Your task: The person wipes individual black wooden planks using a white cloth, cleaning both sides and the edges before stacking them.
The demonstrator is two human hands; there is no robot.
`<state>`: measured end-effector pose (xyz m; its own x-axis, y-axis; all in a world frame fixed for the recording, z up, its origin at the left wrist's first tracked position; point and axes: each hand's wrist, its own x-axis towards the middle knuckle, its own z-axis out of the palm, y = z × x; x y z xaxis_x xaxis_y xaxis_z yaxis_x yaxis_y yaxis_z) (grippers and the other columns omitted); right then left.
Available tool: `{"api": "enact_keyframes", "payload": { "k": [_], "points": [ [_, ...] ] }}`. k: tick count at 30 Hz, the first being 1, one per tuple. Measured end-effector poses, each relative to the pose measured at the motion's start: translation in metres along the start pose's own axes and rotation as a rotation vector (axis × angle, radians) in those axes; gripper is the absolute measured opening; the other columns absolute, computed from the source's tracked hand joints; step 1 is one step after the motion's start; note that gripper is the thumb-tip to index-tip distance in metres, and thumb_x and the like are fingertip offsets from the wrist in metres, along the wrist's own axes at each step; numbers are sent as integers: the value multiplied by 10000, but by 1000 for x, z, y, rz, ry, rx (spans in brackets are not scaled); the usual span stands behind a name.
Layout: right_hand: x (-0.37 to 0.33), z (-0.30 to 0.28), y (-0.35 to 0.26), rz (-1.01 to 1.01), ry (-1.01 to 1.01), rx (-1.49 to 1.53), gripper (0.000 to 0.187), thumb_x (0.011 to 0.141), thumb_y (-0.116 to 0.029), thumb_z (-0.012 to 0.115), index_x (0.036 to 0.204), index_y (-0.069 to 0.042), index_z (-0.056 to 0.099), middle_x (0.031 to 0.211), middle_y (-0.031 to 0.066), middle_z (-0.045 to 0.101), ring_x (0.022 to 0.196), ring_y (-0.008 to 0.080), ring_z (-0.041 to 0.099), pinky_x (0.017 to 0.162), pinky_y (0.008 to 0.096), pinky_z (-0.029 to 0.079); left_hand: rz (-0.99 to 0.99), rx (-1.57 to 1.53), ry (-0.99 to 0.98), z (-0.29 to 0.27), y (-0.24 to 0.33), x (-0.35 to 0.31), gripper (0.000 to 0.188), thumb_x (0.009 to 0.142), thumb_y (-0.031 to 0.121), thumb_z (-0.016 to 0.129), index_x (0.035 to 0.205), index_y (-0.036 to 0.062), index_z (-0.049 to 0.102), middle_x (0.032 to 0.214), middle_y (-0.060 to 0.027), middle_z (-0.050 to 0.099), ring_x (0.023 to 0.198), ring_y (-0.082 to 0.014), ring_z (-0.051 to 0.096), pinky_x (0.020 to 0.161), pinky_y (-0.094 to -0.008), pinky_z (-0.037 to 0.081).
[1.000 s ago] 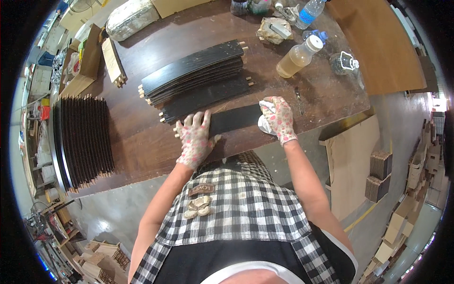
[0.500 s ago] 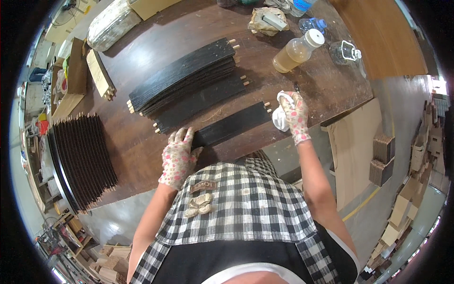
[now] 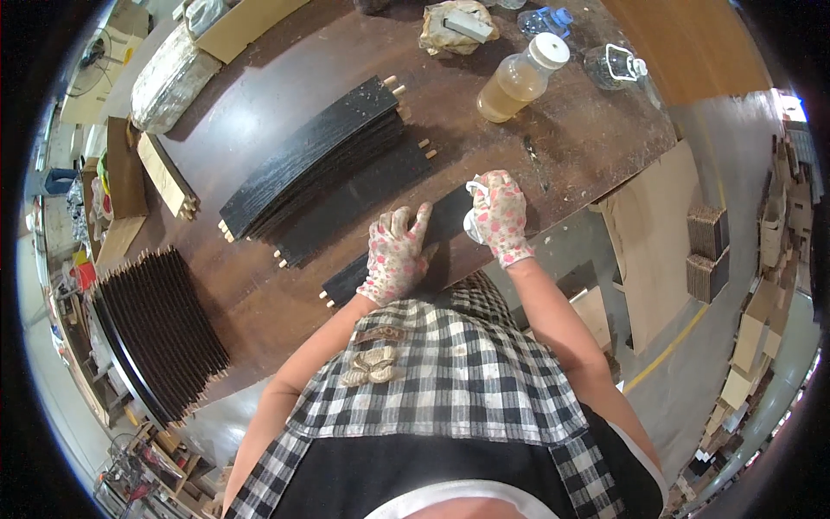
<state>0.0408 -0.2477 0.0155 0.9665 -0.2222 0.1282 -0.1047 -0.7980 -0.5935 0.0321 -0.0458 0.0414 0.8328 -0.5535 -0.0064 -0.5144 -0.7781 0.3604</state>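
Pressing my left hand flat and open on the black slat at the table's near edge, I've slid it toward the middle since a moment ago. My right hand stays closed around a white rag at the slat's end, so wiping continues. An amber bottle with a white cap stands well beyond.

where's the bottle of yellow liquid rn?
Head view, upper right of the table: the bottle of yellow liquid lies tilted beyond the right hand, beside a clear jar.
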Motion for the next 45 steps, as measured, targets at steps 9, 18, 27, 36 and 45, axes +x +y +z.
{"api": "enact_keyframes", "payload": {
  "k": [9,18,27,36,45],
  "points": [
    [0,-10,-4,-50,-131,188,154,814,-147,662,909,-29,635,1026,143,597,951,314,599,840,408,490,-5,23,26,-4,-3,-6,748,724,244,758,1389,120,441,1174,-144,465,1066,-318,465,917,-454,394],
    [7,-8,15,417,-2,742,128,880,-138,613,971,-48,617,908,103,648,815,214,646,704,340,545,-69,13,63,-2,-6,-17,694,744,249,750,1364,105,473,1152,-155,500,1061,-331,484,910,-450,405],
    [75,-130,-23,144,250,844,186,881,-70,652,1059,-16,637,969,50,674,837,106,633,715,242,528,9,-617,418,-31,-22,62,827,728,241,803,1396,-1,379,1240,-201,519,1171,-341,501,1004,-414,414],
    [72,-143,-63,-10,335,799,175,882,-38,649,1052,2,656,1014,55,671,890,102,628,775,242,517,77,-1006,265,9,-19,175,1119,604,246,903,1463,14,224,1444,-167,350,1319,-279,389,1097,-391,334],
    [98,-140,-81,-303,469,204,141,818,-108,675,948,-55,683,936,105,649,872,247,648,780,352,509,282,-1296,258,33,5,201,935,628,294,893,1356,53,359,1294,-104,501,1207,-218,495,1013,-373,421]
  ]
}}
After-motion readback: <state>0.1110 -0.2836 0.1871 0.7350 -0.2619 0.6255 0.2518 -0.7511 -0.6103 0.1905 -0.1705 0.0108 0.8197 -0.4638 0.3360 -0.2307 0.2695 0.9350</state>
